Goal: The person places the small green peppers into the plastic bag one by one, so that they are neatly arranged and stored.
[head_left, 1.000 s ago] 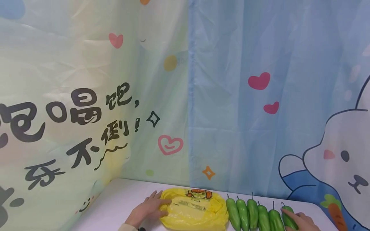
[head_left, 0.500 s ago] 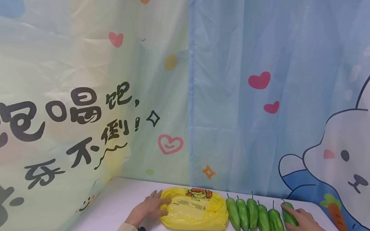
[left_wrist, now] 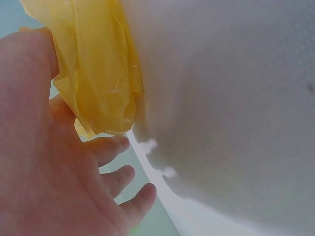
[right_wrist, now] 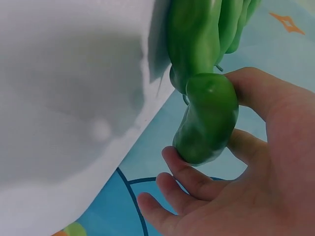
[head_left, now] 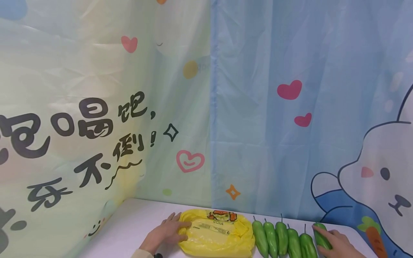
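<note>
My left hand (head_left: pixel 167 231) rests at the left end of a crinkled yellow plastic bag (head_left: pixel 219 238), its fingers loosely spread. In the left wrist view, the thumb and some fingers touch the bag's edge (left_wrist: pixel 106 73), while the other fingers stand apart from it. My right hand (head_left: pixel 340 245) holds a green pepper (head_left: pixel 322 236) at the right end of a row of peppers. From the right wrist, that pepper (right_wrist: pixel 211 118) shows pinched between thumb and fingers, blunt end toward the camera. Its stem end is hidden in the head view by the index finger.
Several more green peppers (head_left: pixel 281 234) lie side by side between the bag and my right hand, stems pointing away. All sit on a white table (head_left: pixel 129 218). Printed curtains (head_left: pixel 245 107) hang close behind and to the left of the table.
The pepper at my right hand has shifted slightly away from me and apart from the row, and the hand has moved with it. My left hand and the bag have stayed put.
</note>
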{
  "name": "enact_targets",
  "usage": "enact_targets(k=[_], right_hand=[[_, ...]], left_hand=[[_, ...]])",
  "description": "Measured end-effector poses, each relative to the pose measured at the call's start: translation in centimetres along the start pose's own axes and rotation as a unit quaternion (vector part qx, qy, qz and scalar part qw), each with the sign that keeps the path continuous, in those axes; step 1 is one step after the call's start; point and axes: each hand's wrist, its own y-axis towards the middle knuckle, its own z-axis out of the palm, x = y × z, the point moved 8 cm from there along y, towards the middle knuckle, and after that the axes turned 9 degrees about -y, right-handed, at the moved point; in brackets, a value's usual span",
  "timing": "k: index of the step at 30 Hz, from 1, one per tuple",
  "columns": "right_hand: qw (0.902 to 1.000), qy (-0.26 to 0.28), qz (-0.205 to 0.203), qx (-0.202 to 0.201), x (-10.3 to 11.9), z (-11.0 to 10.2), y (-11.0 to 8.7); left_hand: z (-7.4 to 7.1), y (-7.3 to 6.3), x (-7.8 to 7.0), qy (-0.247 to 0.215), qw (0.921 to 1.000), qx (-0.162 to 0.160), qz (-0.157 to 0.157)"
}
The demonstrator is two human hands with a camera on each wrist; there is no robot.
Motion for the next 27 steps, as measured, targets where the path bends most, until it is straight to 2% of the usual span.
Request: enact_targets(k=[3, 10, 19, 27], right_hand=[[1.0000, -0.002, 0.008, 0.003, 0.1, -0.1, 0.0], [0.9997, -0.006, -0.008, -0.021, 1.0, -0.7, -0.1], [0.9993, 0.008, -0.028, -0.024, 2.1, -1.2, -0.1], [0.9996, 0.011, -0.022, -0.018, 2.7, -1.2, 0.3]], left_hand=[[0.0, 0.0, -0.1, 0.006, 1.0000, -0.001, 0.004], [0.0, 0.1, 0.0, 0.010, 0.9999, -0.001, 0.007], [-0.1, -0.1, -0.1, 0.006, 0.9998, 0.002, 0.019], [-0.1, -0.2, -0.2, 0.008, 0.9996, 0.003, 0.026]])
